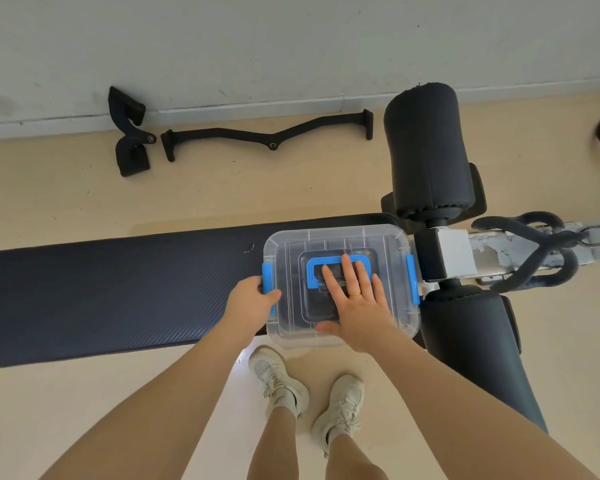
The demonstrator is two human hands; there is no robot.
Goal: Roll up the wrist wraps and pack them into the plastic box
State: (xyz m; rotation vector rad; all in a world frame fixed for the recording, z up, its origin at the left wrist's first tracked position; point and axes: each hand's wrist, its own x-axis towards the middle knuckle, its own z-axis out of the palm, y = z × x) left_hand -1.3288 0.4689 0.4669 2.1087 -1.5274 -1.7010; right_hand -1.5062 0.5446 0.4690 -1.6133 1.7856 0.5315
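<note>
A person stands over a long dark padded desk (118, 289), a workout bench that runs across a pale floor (66, 188) below a grey wall (291, 39). Two black cylindrical roller pads (426, 150) stand at the desk's right end, one beyond it and one on the near side, fixed to a worn white metal frame (454, 254) with a black curved cable handle (534, 251) lying on it.

The clear plastic box (340, 282) sits on the right end of the desk, just beside the frame, its transparent lid on and a blue latch (411, 278) on each short side. A blue carry handle (326, 268) lies flat in the lid's recess. Dark shapes show through the lid; whether they are the rolled wrist wraps cannot be told.

The left hand (253, 299) is curled round the box's left latch (267, 277), its grip grasping that blue clip with the thumb on the lid's edge. The right hand (357, 306) lies flat on the lid with fingers straight and spread, its grip released, pressing down over the carry handle; a gold ring (355, 294) is on one finger.

On the floor beyond the desk, against the wall, lie a black angled pull-down bar (271, 135) and, left of it, a black double-grip attachment (130, 133). Two pale sneakers (278, 379) stand on the floor on the near side of the desk, below the box.
</note>
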